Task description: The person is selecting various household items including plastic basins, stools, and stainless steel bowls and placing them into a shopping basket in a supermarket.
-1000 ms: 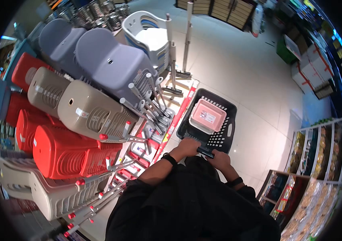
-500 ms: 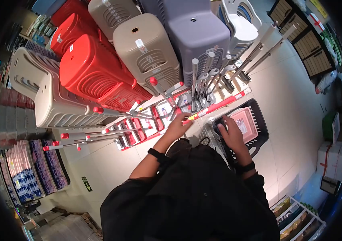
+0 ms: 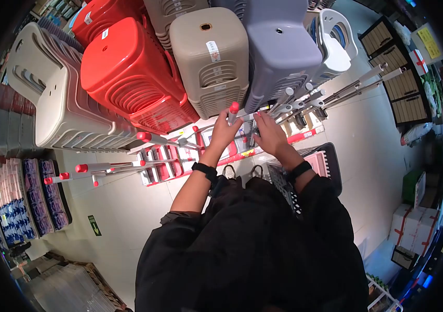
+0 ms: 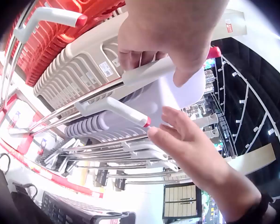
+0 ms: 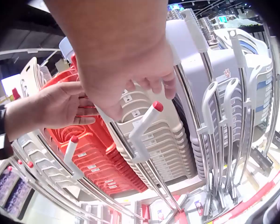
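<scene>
My left hand (image 3: 224, 134) grips the white upper handle (image 4: 151, 71) of a mop, a metal-poled one with a red end cap. Below that grip, a white bent lever (image 4: 128, 112) with a red tip sticks out from the same pole. Close beside it is my right hand (image 3: 270, 136), its fingers loosely spread and holding nothing. In the right wrist view the right hand partly covers the upper handle, and the lever (image 5: 142, 130) shows beneath it. The mop's lower end stands among red and white mop heads on the low display.
Stacked stools, red (image 3: 120, 57), beige (image 3: 208, 44) and grey-purple (image 3: 283, 47), stand behind the mops. More poles (image 3: 356, 83) lean at right. A black basket (image 3: 335, 174) with a pink plastic container (image 3: 317, 162) is on the floor by my right arm.
My hands have left the black basket's handle, the left one first, and moved to the mops. The left now holds a mop handle. The view has turned left toward the stools.
</scene>
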A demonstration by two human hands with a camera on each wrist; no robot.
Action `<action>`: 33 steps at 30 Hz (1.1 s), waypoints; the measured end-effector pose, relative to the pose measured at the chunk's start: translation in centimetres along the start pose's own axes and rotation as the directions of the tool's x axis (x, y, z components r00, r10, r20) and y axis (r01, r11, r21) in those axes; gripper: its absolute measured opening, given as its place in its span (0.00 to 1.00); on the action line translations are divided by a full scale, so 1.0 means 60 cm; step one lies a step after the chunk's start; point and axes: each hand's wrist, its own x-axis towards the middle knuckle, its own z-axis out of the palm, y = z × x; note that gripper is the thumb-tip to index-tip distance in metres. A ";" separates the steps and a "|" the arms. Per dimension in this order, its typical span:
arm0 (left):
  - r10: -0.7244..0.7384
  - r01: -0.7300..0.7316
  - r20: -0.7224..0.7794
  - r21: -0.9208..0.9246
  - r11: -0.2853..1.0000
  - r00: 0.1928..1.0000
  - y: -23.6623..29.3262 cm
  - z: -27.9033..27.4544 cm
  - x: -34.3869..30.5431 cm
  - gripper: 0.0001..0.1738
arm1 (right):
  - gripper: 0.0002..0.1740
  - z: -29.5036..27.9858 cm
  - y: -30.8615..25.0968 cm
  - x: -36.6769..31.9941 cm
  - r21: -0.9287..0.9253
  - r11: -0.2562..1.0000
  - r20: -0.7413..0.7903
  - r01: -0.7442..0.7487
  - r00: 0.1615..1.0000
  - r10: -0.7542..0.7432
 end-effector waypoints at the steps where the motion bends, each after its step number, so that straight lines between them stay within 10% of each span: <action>1: -0.037 0.037 -0.009 0.007 0.999 0.999 0.004 0.004 0.002 0.35 | 0.39 0.007 0.005 0.019 0.002 1.000 0.011 0.014 1.000 -0.014; 11: -0.204 0.228 -0.132 0.203 0.952 0.970 -0.013 0.042 0.009 0.25 | 0.18 0.049 0.027 0.140 -0.296 0.955 0.550 -0.005 0.817 0.175; 25: -0.221 0.260 -0.195 0.206 0.943 0.956 -0.016 0.044 -0.005 0.21 | 0.10 0.083 0.055 0.170 -0.202 0.935 0.541 0.292 0.829 -0.142; 33: -0.308 0.315 -0.076 0.114 0.942 0.948 -0.024 0.032 0.004 0.22 | 0.14 0.081 0.033 0.153 -0.216 0.963 0.444 0.162 0.895 -0.051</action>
